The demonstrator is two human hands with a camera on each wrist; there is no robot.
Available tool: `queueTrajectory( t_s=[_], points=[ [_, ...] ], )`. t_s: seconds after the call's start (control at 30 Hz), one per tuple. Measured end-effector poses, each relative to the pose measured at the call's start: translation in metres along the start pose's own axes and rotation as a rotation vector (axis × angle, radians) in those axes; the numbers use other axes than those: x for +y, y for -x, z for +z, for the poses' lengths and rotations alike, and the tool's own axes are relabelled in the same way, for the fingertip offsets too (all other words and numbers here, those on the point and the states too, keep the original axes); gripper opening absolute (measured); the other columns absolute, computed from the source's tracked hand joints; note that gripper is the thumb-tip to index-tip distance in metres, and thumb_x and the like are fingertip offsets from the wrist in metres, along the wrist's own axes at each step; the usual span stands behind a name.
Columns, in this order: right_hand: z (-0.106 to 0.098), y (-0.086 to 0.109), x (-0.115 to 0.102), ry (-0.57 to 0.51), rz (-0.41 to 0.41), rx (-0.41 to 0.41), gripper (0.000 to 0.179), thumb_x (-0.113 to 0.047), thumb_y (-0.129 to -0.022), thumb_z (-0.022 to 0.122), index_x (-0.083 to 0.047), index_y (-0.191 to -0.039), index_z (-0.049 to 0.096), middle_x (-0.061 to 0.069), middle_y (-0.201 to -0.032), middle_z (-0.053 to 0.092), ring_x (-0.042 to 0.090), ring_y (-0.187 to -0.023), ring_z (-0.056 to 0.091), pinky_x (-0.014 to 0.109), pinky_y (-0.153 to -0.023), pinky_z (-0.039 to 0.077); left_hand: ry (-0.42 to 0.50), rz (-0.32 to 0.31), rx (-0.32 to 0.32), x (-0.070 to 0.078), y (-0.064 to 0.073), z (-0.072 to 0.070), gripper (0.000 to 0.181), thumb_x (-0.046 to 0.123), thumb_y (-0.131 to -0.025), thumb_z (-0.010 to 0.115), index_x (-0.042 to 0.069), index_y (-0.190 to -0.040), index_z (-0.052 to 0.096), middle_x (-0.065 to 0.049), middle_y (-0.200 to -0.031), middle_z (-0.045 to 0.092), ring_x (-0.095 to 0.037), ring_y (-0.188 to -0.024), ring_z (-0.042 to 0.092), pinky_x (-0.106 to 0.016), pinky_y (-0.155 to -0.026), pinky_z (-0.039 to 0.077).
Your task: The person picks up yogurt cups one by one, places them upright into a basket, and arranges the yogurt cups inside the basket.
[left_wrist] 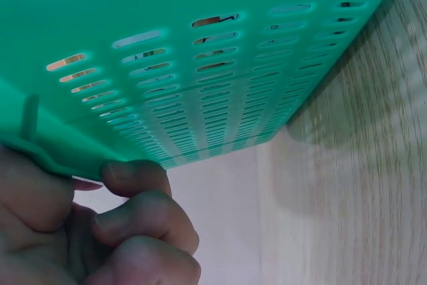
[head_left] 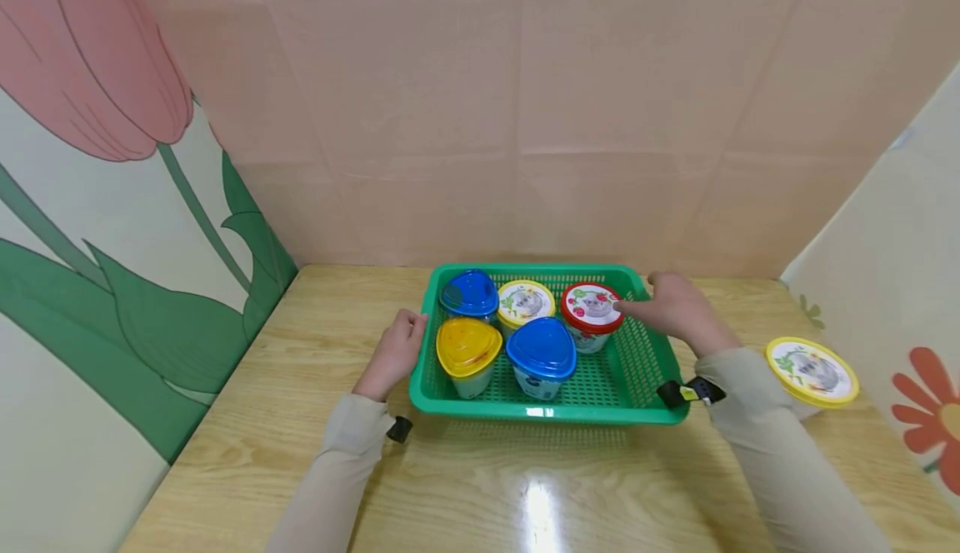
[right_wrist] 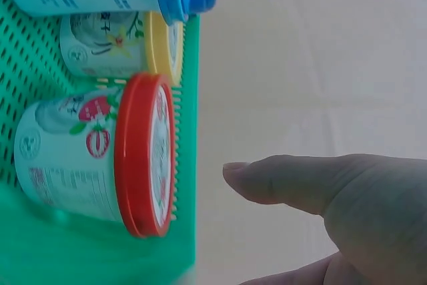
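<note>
A green plastic basket [head_left: 480, 410] stands on the wooden table, holding several lidded tubs. My left hand [head_left: 400, 343] grips its left rim, and in the left wrist view curled fingers [left_wrist: 143, 215] pinch that rim. Over the right rim hovers my right hand [head_left: 678, 307], thumb stretched toward the red-lidded tub [head_left: 591, 311] and nothing held. In the right wrist view the thumb is apart from the red lid [right_wrist: 143, 158]. Beside that tub sits a round yellow-lidded tub [head_left: 527, 301]. Two blue-lidded tubs, one at the back left [head_left: 469, 293], one in front [head_left: 542, 349], and a rounded-triangular yellow-lidded tub [head_left: 468, 346] complete the group.
Another yellow-lidded tub [head_left: 812, 372] stands on the table [head_left: 465, 486] to the right, beyond my right forearm. Behind the table rises a pinkish wall covering [head_left: 517, 120]. Flower-printed panels [head_left: 150, 286] border the left and right sides.
</note>
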State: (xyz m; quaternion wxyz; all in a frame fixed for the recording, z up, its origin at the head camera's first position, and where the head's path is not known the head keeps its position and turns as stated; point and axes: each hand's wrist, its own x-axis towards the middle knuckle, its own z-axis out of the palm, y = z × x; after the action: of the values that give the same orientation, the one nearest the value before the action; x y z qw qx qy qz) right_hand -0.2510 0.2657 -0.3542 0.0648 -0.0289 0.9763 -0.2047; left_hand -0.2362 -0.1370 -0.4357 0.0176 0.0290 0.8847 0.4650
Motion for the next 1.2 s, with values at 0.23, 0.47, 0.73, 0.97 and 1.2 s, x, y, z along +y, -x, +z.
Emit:
queueTrajectory(
  t_s=[0.23, 0.47, 0.73, 0.97, 1.2],
  points=[
    [-0.009, 0.009, 0.013, -0.011, -0.003, 0.025, 0.090, -0.050, -0.092, 0.065, 0.021, -0.139, 0.036, 0.043, -0.136, 0.043, 0.058, -0.120, 0.047, 0.066, -0.092, 0.045, -0.007, 0.005, 0.001, -0.001, -0.001, -0.001, 0.034, 0.030, -0.110, 0.037, -0.002, -0.112, 0.049, -0.009, -0.081, 0.051, -0.020, -0.072, 0.054, -0.029, -0.063, 0.047],
    [-0.014, 0.024, 0.031, 0.020, 0.025, 0.044, 0.093, -0.055, -0.093, 0.061, 0.023, -0.138, 0.037, 0.044, -0.135, 0.043, 0.059, -0.119, 0.045, 0.068, -0.092, 0.042, -0.002, 0.001, 0.003, 0.001, 0.000, 0.000, 0.035, 0.030, -0.110, 0.036, -0.002, -0.112, 0.049, -0.009, -0.081, 0.050, -0.021, -0.072, 0.054, -0.030, -0.064, 0.047],
    [-0.021, 0.040, 0.057, 0.077, 0.077, 0.068, 0.098, -0.061, -0.094, 0.054, 0.025, -0.137, 0.035, 0.046, -0.134, 0.040, 0.062, -0.117, 0.044, 0.070, -0.088, 0.042, -0.001, 0.007, -0.004, 0.002, -0.001, 0.000, 0.036, 0.030, -0.110, 0.036, -0.003, -0.112, 0.049, -0.009, -0.081, 0.050, -0.021, -0.072, 0.054, -0.029, -0.063, 0.047],
    [-0.023, 0.051, 0.071, 0.095, 0.090, 0.140, 0.097, -0.062, -0.093, 0.056, 0.024, -0.134, 0.040, 0.046, -0.128, 0.046, 0.060, -0.109, 0.049, 0.067, -0.080, 0.045, -0.009, 0.000, 0.006, 0.003, -0.003, -0.001, 0.036, 0.030, -0.110, 0.036, -0.003, -0.112, 0.049, -0.008, -0.080, 0.049, -0.021, -0.072, 0.053, -0.029, -0.063, 0.046],
    [-0.024, 0.064, 0.085, 0.103, 0.192, 0.148, 0.105, -0.067, -0.090, 0.056, 0.024, -0.137, 0.034, 0.056, -0.131, 0.024, 0.065, -0.106, 0.041, 0.063, -0.063, 0.048, -0.004, -0.002, 0.000, 0.002, 0.000, -0.001, 0.035, 0.030, -0.110, 0.036, -0.003, -0.112, 0.049, -0.008, -0.080, 0.049, -0.021, -0.072, 0.053, -0.029, -0.063, 0.046]
  ],
)
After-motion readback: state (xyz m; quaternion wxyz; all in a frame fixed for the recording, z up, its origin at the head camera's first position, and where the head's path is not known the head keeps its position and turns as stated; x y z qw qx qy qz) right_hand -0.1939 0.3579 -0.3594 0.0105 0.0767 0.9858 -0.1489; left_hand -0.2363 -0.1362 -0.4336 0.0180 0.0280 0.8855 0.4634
